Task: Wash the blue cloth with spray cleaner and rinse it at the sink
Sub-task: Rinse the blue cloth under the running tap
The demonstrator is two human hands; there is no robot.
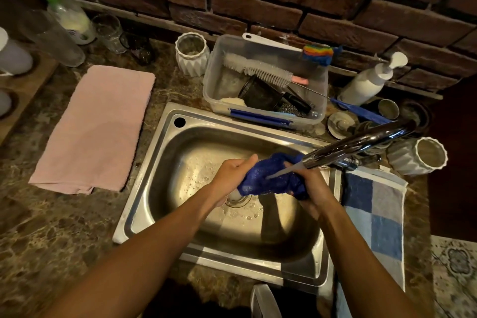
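Over the steel sink (pixel 154 188) both my hands hold the wet blue cloth (pixel 268 175), bunched up between them. My left hand (pixel 232 175) grips its left end, my right hand (pixel 313 188) grips its right end from below. Water runs in a thin stream from the chrome faucet (pixel 356 144) onto the middle of the cloth. A spray bottle with a green top (pixel 67 13) stands far back on the left of the counter, blurred.
A pink towel (pixel 95 126) lies left of the sink, a blue checked towel (pixel 374 219) to its right. Behind the sink sits a clear tub (pixel 263 80) of brushes, with white ribbed jars (pixel 192 53), a pump bottle (pixel 371 77) and a brick wall.
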